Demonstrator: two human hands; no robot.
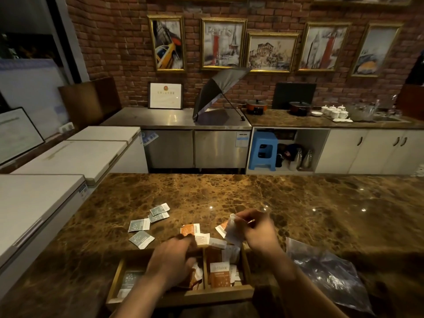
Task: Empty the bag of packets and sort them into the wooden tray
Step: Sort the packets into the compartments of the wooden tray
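Wooden tray [183, 294] at worktop's near edge. Right hand [259, 230] pinches a white packet [234, 230] above it. Left hand [174, 260] over tray, grip state unclear.

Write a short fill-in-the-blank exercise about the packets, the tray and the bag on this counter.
1. Four loose grey-green packets lie on the marble counter to the ____ of the orange ones.
2. The right hand holds up a ____ packet.
3. The left hand reaches over the wooden ____.
4. The emptied plastic bag lies on the tray's ____ side.

Answers: left; white; tray; right
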